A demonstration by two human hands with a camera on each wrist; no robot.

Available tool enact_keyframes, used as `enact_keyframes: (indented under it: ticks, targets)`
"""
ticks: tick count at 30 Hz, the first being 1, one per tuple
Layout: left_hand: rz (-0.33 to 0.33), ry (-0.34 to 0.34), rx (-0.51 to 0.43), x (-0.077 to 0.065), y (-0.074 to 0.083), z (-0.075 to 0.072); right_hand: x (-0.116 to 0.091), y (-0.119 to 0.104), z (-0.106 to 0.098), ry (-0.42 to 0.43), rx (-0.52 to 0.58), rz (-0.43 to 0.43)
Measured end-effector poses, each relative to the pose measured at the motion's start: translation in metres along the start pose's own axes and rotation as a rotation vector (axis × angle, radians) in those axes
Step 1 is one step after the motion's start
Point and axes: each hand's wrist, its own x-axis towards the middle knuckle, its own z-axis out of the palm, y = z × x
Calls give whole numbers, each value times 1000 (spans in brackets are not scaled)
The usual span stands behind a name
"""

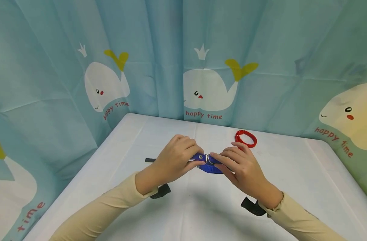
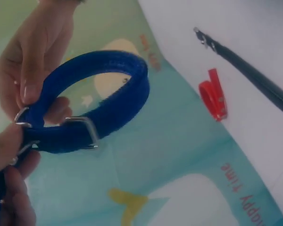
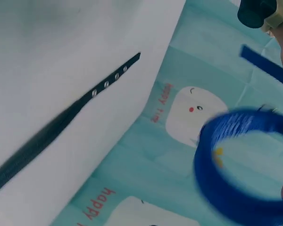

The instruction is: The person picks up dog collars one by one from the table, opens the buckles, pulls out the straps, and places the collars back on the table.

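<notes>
Blue collar [image 2: 115, 120], red collar [image 2: 219, 96], whale-print curtain [image 1: 163, 40] (pale blue)

A pale-blue curtain [image 1: 165, 40] printed with white whales [image 1: 212, 88] hangs around 3 sides of a white table [image 1: 292, 164].

Long beige slvs [image 1: 111, 202], blk wrist straps [image 1: 253, 207]

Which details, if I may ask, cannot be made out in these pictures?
Head view: much of the dark strap, hidden behind the left hand and wrist; the red collar's fastening, too small to make out.
Left wrist view: the dark strap's lower end, cut off by the right edge.
Right wrist view: the blue collar's surface detail, blurred; its right side, cut off by the edge.
</notes>
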Motion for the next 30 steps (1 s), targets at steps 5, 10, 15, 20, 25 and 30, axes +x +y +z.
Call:
enact_keyframes:
  ticks: [5,10,15,20,25,30]
  targets:
    - [-49,-26,-21,-1,1,4,5,-3,1,50,-77,-20]
    - [-96,-40,-36,-1,2,7,7,-5,1,48,-81,-7]
    - [-104,-43,-49,-2,4,9,6,-6,-1,9,-75,29]
    - [-98,-32,1,-3,5,10,7,-5,1,17,-58,14]
    - [-102,18,66,-2,5,10,7,-5,4,65,-32,-4]
    - [-113,20,24,-1,5,10,7,-5,5,71,-4,27]
